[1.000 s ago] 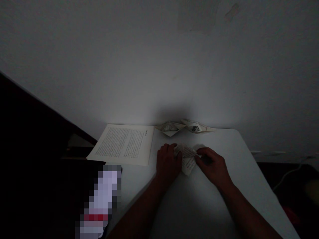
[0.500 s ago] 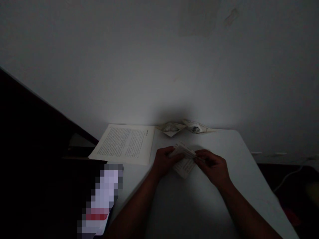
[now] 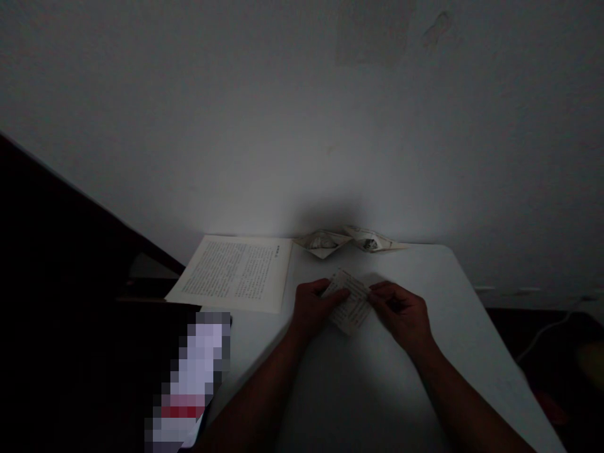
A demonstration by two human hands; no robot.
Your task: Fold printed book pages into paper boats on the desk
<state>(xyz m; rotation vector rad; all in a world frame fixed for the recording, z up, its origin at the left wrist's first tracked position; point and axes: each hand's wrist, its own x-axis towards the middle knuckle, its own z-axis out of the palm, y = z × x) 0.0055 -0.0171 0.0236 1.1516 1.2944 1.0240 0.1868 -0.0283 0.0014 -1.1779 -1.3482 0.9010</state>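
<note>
Between my two hands is a small folded printed paper [image 3: 350,308], roughly a square set on one corner, held just above the table. My left hand [image 3: 311,308] grips its left side, thumb lying across the printed face and the other fingers behind. At the right corner, my right hand [image 3: 403,314] pinches the paper between thumb and fingertips. Beyond the hands, two folded paper boats stand near the wall: one paper boat [image 3: 323,244] on the left and another paper boat [image 3: 377,240] touching or overlapping it on the right.
A stack of printed pages [image 3: 231,270] lies at the table's back left. A phone with a blurred-out screen [image 3: 193,371] rests by the left edge. The white table [image 3: 472,352] meets a plain wall [image 3: 264,126]. A pale cable [image 3: 542,336] hangs at the right.
The raised upper layer of the folded paper has come down, so the paper now looks flat. Both hands stay in nearly the same place.
</note>
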